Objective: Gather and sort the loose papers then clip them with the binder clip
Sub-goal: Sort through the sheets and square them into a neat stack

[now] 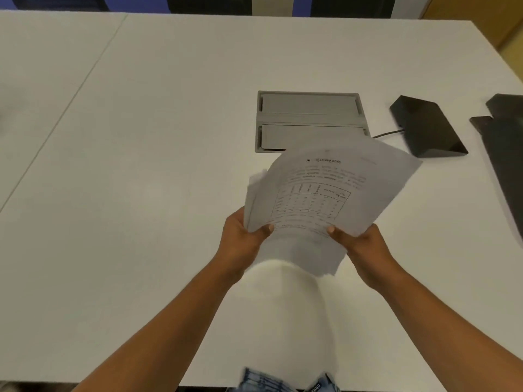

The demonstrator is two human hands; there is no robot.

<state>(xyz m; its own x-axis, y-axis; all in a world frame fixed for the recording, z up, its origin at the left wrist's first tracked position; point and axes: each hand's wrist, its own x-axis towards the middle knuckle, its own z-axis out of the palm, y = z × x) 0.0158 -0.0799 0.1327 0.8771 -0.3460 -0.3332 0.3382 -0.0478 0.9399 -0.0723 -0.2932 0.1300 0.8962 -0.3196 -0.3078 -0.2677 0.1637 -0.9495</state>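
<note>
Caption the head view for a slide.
Both hands, left and right, hold loose papers above a white table.

1. Papers (325, 190): thin white paper, matt, printed in black, bending limply.
2. Tabletop (141, 137): smooth pale laminate, matt, with a faint sheen.
3. Cable hatch (310, 120): grey, matt, plastic or metal, cannot tell.
4. Wedge-shaped box (427, 127) near the right edge: black, smooth, semi-matt.
5. Garment (291, 315) at the near edge: white cloth.
</note>
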